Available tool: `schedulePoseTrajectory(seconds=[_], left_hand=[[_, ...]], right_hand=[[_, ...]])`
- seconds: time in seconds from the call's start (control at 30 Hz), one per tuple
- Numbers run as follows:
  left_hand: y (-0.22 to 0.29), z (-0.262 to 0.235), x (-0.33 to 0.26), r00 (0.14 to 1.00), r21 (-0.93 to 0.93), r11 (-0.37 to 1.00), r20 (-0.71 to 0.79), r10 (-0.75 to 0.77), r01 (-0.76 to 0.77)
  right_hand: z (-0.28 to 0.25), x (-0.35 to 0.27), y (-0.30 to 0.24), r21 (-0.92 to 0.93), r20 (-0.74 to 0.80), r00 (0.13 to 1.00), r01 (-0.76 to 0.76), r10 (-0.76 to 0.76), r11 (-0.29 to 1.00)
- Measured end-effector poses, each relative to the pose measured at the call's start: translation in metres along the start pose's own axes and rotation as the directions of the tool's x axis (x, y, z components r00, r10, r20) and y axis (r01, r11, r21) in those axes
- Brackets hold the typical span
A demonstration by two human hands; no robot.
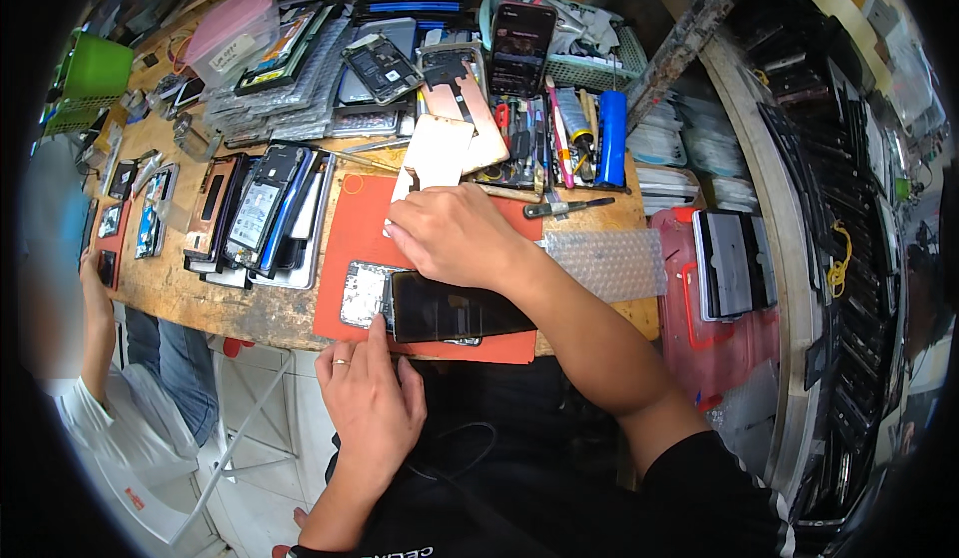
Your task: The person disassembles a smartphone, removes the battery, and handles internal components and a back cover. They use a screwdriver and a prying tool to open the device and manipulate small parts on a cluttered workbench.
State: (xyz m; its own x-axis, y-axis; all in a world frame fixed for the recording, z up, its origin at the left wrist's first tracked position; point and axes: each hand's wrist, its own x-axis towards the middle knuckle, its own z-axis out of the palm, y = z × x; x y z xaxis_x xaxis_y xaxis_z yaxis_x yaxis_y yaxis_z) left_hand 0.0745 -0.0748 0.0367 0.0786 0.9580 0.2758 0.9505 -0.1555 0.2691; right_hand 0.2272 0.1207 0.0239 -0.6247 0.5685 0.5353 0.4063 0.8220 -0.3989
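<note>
On an orange-red work mat (345, 223) lies an opened phone, its silver inner frame (365, 290) bared at the left. A dark glossy phone screen (450, 308) lies across the frame's right part. My left hand (370, 398), a ring on one finger, stretches its index fingertip to the frame's lower edge, beside the screen; its thumb stands apart. Above the phone, my right hand (455, 233) is closed with curled fingers. What it pinches is hidden, though a small white bit shows at the fingertips. Just beyond it is a bright white flat piece (440, 148).
Stacked phone parts (265, 198) stand left of the mat. Behind are a tool holder (524, 143), an upright phone (521, 48) and a green basket (624, 53). Bubble wrap (604, 263) lies at right, near a wooden post (739, 78). Another person's hand (97, 298) is at far left.
</note>
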Motion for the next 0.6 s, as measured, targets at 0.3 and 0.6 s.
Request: schedulePoseTrajectory(seconds=[0.3, 0.6], left_hand=[[-0.003, -0.004, 0.008, 0.999, 0.021, 0.999, -0.002, 0.040, -0.040], [-0.007, -0.001, 0.015, 1.000, 0.005, 1.000, 0.014, 0.004, -0.005]], right_hand=[[-0.001, 0.001, -0.002, 0.009, 0.020, 1.000, -0.011, 0.010, 1.000], [0.001, 0.000, 0.001, 0.009, 0.008, 1.000, -0.008, 0.008, 1.000]])
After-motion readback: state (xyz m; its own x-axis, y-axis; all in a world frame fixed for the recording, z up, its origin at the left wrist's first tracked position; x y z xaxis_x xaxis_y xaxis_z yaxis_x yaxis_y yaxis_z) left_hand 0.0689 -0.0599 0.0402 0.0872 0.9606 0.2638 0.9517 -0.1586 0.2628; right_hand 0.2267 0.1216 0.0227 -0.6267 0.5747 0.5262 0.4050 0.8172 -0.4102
